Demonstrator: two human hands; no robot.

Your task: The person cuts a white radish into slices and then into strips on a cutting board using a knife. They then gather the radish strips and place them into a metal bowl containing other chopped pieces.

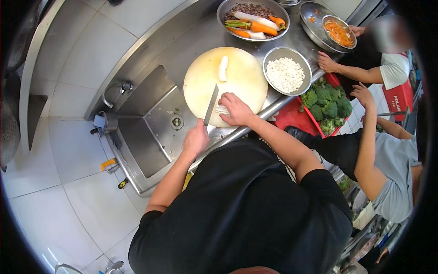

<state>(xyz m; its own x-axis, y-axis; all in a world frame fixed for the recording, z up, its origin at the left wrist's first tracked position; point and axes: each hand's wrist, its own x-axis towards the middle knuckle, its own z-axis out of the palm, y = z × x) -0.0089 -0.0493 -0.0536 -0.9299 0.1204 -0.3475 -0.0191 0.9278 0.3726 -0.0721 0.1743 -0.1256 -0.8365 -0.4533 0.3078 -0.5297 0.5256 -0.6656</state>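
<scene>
My left hand (196, 138) is closed around the handle of a kitchen knife (211, 104), its blade pointing up and away over a round cutting board (196, 68). My right hand (236, 109) presses down with bent fingers on white radish sticks (221, 109) near the board's front edge, just right of the blade. Its fingers partly hide the sticks. Farther back on the board lies a longer peeled white radish piece (222, 69). To the right of the board, a metal bowl (309, 68) holds small white diced pieces (285, 74).
Behind the board stands a large bowl (220, 18) of carrots and white radishes. A sink (155, 132) with a faucet (119, 87) is at left. At right, a co-worker's hand (326, 61) is near bowls of shredded carrot (338, 34). Broccoli (326, 102) fills a red crate (315, 122); another person (392, 155) stands beside it.
</scene>
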